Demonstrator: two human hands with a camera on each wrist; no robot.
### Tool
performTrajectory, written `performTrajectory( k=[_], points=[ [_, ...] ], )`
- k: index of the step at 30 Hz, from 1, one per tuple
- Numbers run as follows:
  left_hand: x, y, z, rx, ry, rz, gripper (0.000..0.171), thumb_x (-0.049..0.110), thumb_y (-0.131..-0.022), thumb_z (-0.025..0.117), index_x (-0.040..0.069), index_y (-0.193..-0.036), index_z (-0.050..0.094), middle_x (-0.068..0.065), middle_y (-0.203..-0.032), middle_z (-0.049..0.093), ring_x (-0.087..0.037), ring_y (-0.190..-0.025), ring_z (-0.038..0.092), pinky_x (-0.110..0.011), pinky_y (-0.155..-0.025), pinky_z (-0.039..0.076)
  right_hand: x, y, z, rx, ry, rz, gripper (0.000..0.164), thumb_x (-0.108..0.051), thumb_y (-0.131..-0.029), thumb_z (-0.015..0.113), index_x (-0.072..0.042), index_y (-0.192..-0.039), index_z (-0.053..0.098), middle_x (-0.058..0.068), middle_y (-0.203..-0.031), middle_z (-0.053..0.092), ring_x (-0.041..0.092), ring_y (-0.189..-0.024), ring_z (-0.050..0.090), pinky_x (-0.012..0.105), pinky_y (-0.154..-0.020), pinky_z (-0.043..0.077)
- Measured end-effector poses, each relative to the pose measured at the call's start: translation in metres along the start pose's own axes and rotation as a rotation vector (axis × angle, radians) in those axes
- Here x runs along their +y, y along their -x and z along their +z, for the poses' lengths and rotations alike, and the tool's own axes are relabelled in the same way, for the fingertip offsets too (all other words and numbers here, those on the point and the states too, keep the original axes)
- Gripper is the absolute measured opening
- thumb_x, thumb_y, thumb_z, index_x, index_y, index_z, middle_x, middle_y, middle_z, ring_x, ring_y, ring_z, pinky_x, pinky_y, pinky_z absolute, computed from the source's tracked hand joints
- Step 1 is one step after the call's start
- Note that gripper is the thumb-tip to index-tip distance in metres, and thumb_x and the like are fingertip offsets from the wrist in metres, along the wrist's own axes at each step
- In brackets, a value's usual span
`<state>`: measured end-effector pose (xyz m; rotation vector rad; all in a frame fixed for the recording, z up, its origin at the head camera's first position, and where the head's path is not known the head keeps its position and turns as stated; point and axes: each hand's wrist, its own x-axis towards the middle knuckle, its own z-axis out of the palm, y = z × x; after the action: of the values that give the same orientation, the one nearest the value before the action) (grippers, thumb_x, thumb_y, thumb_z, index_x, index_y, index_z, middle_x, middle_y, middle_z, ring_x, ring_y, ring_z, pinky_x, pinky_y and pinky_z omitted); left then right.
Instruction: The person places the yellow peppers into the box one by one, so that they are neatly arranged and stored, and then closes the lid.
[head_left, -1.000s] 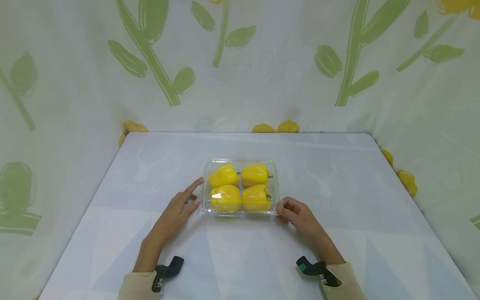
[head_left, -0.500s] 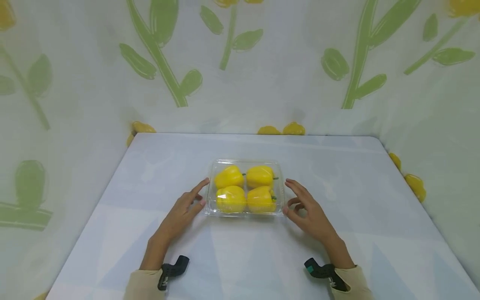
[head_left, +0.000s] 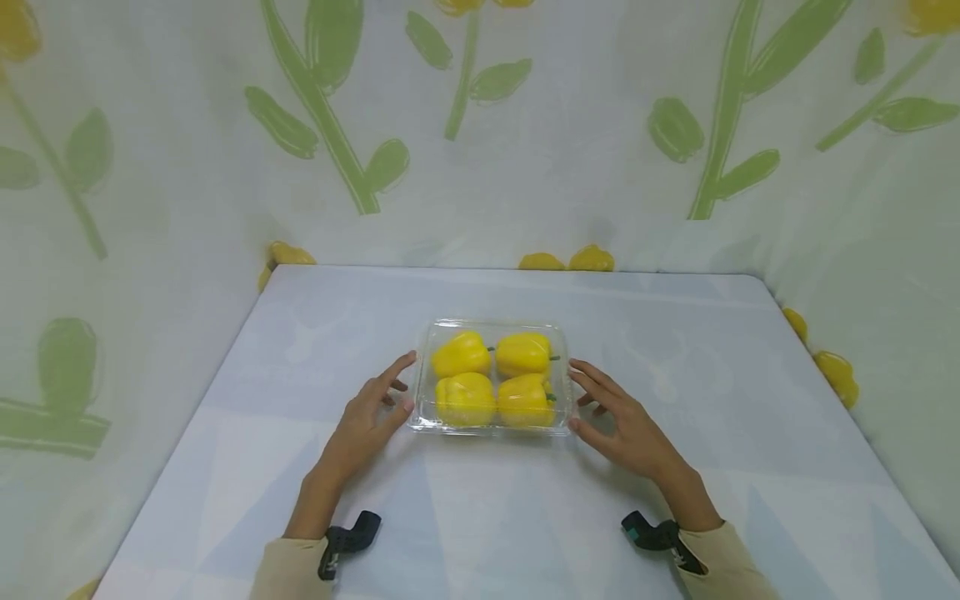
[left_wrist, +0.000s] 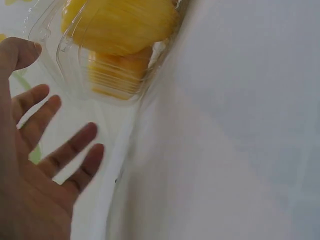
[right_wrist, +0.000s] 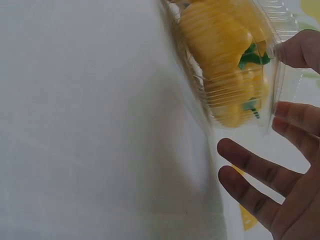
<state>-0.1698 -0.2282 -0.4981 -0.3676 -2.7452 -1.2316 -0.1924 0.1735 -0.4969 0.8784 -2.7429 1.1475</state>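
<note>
A clear plastic clamshell box [head_left: 491,431], its lid down, stands mid-table with several yellow bell peppers [head_left: 525,354] inside. Green stems [right_wrist: 253,58] show through the plastic in the right wrist view. My left hand [head_left: 367,421] is at the box's left side, fingers loosely spread; the thumb and index fingertip are at its edge. On the opposite side, my right hand [head_left: 628,421] has its fingers extended, with the thumb [right_wrist: 300,50] and upper fingertips at the wall. Whether these fingertips touch the plastic is hard to tell. Neither hand grips anything.
The box rests on a pale table [head_left: 480,517] printed with blue-grey triangles. A white curtain [head_left: 525,192] with green leaves and yellow flowers hangs behind and beside it. Each wrist wears a black camera mount [head_left: 352,533].
My right hand has released the box's front right corner, and its fingers have spread along the right side. The left hand stays by the left side. The head view has shifted slightly.
</note>
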Motion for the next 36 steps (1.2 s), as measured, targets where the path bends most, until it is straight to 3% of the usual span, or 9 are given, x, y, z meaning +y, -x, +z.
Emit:
performTrajectory(
  k=[4, 6, 9, 16, 19, 24, 29, 36],
  points=[
    [0.0021, -0.0031, 0.001, 0.158, 0.058, 0.073, 0.055, 0.018, -0.092, 0.068, 0.025, -0.144, 0.05, -0.007, -0.121, 0.056, -0.016, -0.095, 0.052, -0.036, -0.083, 0.05, -0.0014, 0.0017, 0.0018, 0.011, -0.027, 0.007, 0.07, -0.022, -0.095, 0.07, -0.016, -0.156, 0.037, -0.002, -0.163, 0.027, 0.018, -0.105, 0.063, 0.038, -0.081, 0.055],
    [0.0028, -0.0047, 0.0017, 0.164, 0.099, 0.083, 0.048, 0.013, -0.091, 0.069, 0.019, -0.137, 0.054, -0.009, -0.112, 0.056, -0.015, -0.09, 0.051, -0.029, -0.08, 0.049, -0.002, 0.0028, 0.0022, 0.019, -0.033, 0.016, 0.07, -0.021, -0.094, 0.07, -0.016, -0.156, 0.037, -0.002, -0.163, 0.027, 0.018, -0.104, 0.063, 0.038, -0.081, 0.055],
    [0.0032, -0.0045, 0.0022, 0.092, 0.138, 0.051, 0.039, 0.016, -0.094, 0.068, 0.012, -0.13, 0.055, -0.007, -0.101, 0.056, -0.015, -0.083, 0.052, -0.023, -0.075, 0.048, -0.0032, 0.0027, 0.0028, 0.029, -0.034, 0.024, 0.07, -0.021, -0.094, 0.071, -0.015, -0.155, 0.038, -0.002, -0.162, 0.028, 0.017, -0.102, 0.063, 0.036, -0.08, 0.055],
    [0.0039, -0.0023, 0.0022, -0.082, 0.25, -0.109, 0.027, 0.025, -0.1, 0.061, 0.008, -0.121, 0.055, -0.004, -0.093, 0.061, -0.021, -0.081, 0.057, -0.026, -0.071, 0.049, -0.0026, 0.0021, 0.005, 0.038, -0.041, 0.027, 0.07, -0.019, -0.093, 0.071, -0.015, -0.155, 0.038, -0.002, -0.162, 0.028, 0.016, -0.101, 0.062, 0.033, -0.08, 0.055],
    [0.0059, -0.0014, 0.0007, -0.153, 0.288, -0.148, 0.021, 0.026, -0.102, 0.057, 0.006, -0.106, 0.062, -0.005, -0.083, 0.06, -0.024, -0.075, 0.057, -0.027, -0.065, 0.048, -0.0025, 0.0022, 0.0055, 0.039, -0.038, 0.047, 0.07, -0.02, -0.094, 0.071, -0.017, -0.155, 0.038, -0.003, -0.162, 0.028, 0.016, -0.101, 0.062, 0.033, -0.08, 0.055],
    [0.009, -0.0015, -0.0026, -0.216, 0.361, -0.192, 0.028, 0.026, -0.102, 0.058, 0.004, -0.085, 0.062, -0.005, -0.07, 0.053, -0.022, -0.068, 0.051, -0.029, -0.06, 0.043, -0.0028, 0.0023, 0.0063, 0.038, -0.041, 0.066, 0.07, -0.022, -0.094, 0.07, -0.019, -0.156, 0.038, -0.004, -0.162, 0.027, 0.015, -0.1, 0.062, 0.033, -0.081, 0.055],
    [0.008, -0.0019, -0.0056, -0.296, 0.489, -0.212, 0.025, 0.021, -0.1, 0.058, 0.0, -0.086, 0.061, -0.009, -0.072, 0.053, -0.019, -0.066, 0.048, -0.029, -0.057, 0.042, -0.0025, 0.0023, 0.0063, 0.034, -0.043, 0.068, 0.07, -0.023, -0.094, 0.07, -0.02, -0.156, 0.037, -0.005, -0.163, 0.027, 0.015, -0.1, 0.062, 0.034, -0.082, 0.055],
    [0.0095, -0.0022, -0.0067, -0.355, 0.52, -0.25, 0.027, 0.022, -0.099, 0.058, -0.001, -0.087, 0.062, -0.007, -0.073, 0.057, -0.014, -0.063, 0.048, -0.027, -0.056, 0.042, -0.0003, 0.0022, 0.008, 0.029, -0.05, 0.067, 0.07, -0.022, -0.095, 0.069, -0.021, -0.157, 0.036, -0.005, -0.163, 0.026, 0.013, -0.101, 0.062, 0.034, -0.082, 0.055]
  ],
)
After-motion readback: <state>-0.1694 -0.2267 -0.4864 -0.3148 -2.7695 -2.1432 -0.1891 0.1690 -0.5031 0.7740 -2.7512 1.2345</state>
